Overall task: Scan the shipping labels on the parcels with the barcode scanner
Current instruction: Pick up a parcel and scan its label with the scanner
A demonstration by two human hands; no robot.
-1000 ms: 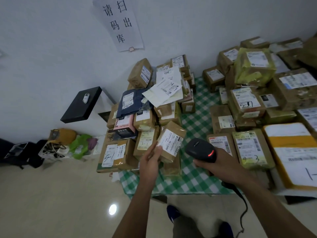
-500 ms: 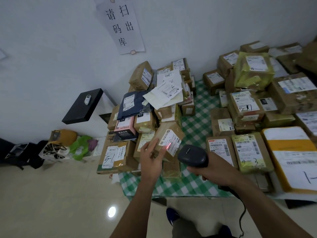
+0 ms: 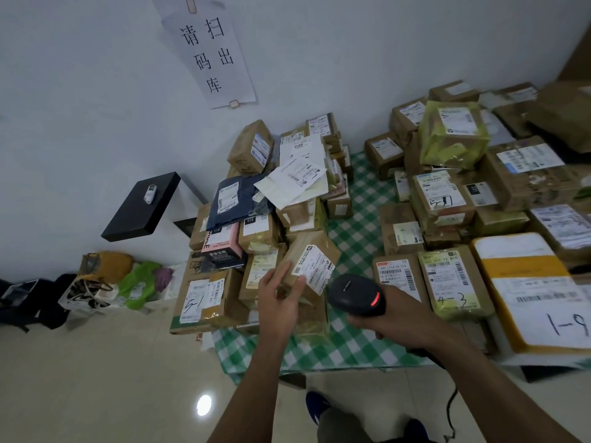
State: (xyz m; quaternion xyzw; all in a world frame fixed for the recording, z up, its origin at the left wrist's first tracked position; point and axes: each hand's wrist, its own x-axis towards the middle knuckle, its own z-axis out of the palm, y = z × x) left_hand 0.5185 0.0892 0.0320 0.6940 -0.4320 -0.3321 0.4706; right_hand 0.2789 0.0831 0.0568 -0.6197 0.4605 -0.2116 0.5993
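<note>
Cardboard parcel [image 3: 317, 243], held tilted in the left grip [image 3: 281, 300], shows its label [image 3: 315, 269] to the scanner [image 3: 355, 292] the right grip [image 3: 398, 321] clasps.

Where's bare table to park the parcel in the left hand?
Checked cloth shows bare in a strip between the left pile and the right pile, and along the front edge below the scanner. Both piles are packed tight.

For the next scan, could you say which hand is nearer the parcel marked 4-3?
Right: the right hand is just left of the parcel; the left hand lies farther left.
</note>
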